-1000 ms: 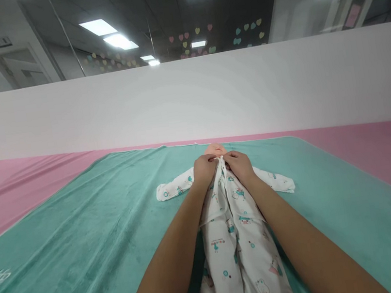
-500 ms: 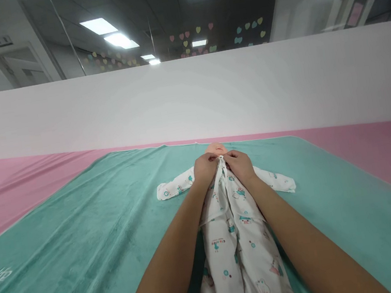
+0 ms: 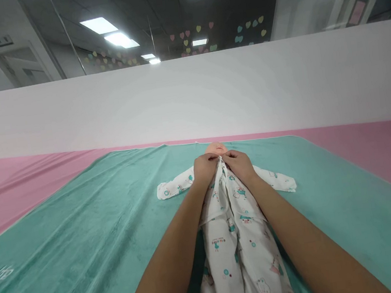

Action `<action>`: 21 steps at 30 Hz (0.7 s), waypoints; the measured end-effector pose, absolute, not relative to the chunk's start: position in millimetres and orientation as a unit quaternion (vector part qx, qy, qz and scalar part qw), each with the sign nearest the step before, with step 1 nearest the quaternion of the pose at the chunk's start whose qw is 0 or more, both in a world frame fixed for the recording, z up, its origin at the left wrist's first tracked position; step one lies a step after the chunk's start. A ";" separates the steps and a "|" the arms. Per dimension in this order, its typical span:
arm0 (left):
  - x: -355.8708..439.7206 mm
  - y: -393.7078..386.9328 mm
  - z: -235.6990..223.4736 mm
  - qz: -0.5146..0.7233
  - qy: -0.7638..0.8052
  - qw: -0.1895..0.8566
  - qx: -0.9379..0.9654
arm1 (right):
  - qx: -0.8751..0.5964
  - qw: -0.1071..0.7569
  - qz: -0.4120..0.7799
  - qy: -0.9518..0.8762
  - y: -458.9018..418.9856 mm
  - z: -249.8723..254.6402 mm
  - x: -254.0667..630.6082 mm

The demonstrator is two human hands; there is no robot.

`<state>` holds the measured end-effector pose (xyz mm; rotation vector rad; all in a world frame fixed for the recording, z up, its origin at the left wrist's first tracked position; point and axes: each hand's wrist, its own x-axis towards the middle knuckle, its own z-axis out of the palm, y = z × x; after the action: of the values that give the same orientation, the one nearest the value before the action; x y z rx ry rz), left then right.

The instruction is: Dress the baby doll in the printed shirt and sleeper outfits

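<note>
A baby doll lies on its back, head toward the wall, its arms spread sideways in long sleeves. It wears a white baby romper printed with small teal and pink figures. At the neckline, my left hand pinches the left front edge of the collar. Close beside it, my right hand pinches the other edge, and the two collar edges meet between my fingertips. Whatever fastener sits there is too small to make out. Below the collar the front hangs in a raised fold down the middle.
Under the doll a teal blanket with a white border is spread over a pink sheet. Behind rises a plain white wall. Above it, dark glass reflects ceiling lights and carries heart-shaped stickers.
Both hands stay at the collar with only slight finger movement; the collar edges between them sit a little closer to my left fingers.
</note>
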<state>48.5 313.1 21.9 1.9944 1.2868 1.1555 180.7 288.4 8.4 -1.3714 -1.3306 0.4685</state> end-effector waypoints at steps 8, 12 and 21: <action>48.0 316.1 21.8 0.425 0.479 0.254 0.725 | -0.576 0.550 0.204 -0.569 290.9 7.5 181.3; 48.5 315.1 25.5 0.418 0.479 0.271 0.723 | -0.576 0.544 0.216 -0.571 293.4 4.8 183.4; 50.3 312.2 29.8 0.413 0.507 0.313 0.689 | -0.541 0.559 0.263 -0.571 294.9 6.0 182.2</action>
<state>50.3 312.2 29.8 1.8173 1.3368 1.0891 182.2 294.9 6.0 -1.2759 -1.3471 0.6205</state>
